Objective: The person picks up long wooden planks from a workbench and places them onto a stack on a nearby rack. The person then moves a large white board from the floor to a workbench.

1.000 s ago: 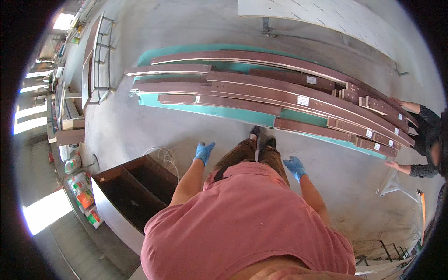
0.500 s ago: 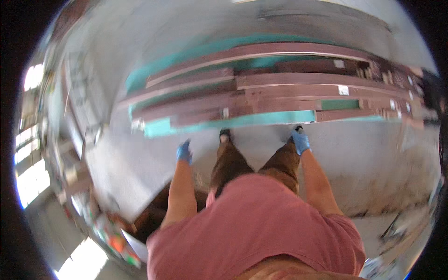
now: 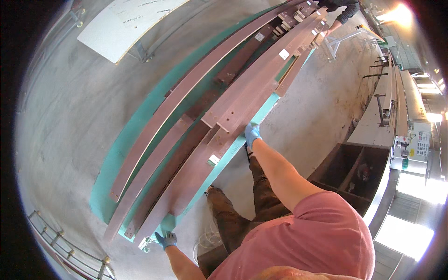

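Observation:
A long stack of brown profiled planks point(image 3: 252, 100) lies on a teal-green sheet point(image 3: 107, 189), running from lower left to upper right. Both my hands wear blue gloves. My left hand point(image 3: 166, 240) is at the near end of the stack, closed on the green sheet's edge; the fingertips are partly hidden. Farther along the same edge, my right hand point(image 3: 252, 133) grips the sheet, its thumb side toward the planks. White labels point(image 3: 213, 160) and small holes mark several planks. At the far end, another person's hand point(image 3: 332, 28) is near the stack.
A white board point(image 3: 126, 25) stands at the upper left. Right of me are a dark divided bin point(image 3: 352, 172), a long bench with clamps point(image 3: 380, 109) and a white machine point(image 3: 413, 144). A metal rail point(image 3: 70, 252) runs along the lower left, and a pale stand point(image 3: 333, 46) stands farther off.
My view and body have turned, so the stack now runs diagonally. Both hands, which hung beside my legs apart from the stack, have reached the green sheet's edge and taken hold.

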Available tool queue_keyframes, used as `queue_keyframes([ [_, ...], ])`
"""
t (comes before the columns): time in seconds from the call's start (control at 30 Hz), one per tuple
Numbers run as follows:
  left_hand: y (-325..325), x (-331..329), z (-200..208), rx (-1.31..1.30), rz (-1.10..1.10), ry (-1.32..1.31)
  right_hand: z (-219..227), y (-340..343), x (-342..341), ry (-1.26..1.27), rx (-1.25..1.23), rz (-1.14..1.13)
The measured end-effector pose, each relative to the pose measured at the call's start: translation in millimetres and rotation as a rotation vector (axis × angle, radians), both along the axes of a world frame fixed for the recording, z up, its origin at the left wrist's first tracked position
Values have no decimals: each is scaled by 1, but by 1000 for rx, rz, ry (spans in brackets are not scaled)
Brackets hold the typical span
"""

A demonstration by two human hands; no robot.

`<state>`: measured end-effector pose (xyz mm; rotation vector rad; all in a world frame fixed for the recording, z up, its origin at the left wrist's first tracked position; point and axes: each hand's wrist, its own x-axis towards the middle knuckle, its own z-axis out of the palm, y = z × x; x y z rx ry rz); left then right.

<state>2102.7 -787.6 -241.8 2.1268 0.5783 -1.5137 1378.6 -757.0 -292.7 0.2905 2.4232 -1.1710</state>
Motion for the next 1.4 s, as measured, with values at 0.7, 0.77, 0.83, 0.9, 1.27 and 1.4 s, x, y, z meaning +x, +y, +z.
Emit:
queue_keyframes([
  [0.7, 16, 26, -17, -113, -237, 213, 24, -22, 44, -45, 98, 207],
  [0.77, 18, 42, -25, -228, -444, 300, 27, -22, 43, -35, 96, 195],
  [0.83, 13, 32, -22, -127, -325, 251, 22, -17, 42, -35, 106, 165],
  [0.9, 11, 36, -25, -93, -309, 241, 27, -16, 45, -62, 59, 190],
  [1.27, 2, 46, -39, -40, -311, 239, 24, 58, 274, -53, -185, 519],
  [1.4, 2, 42, -38, -50, -353, 255, 35, 49, 340, -17, -74, 441],
])
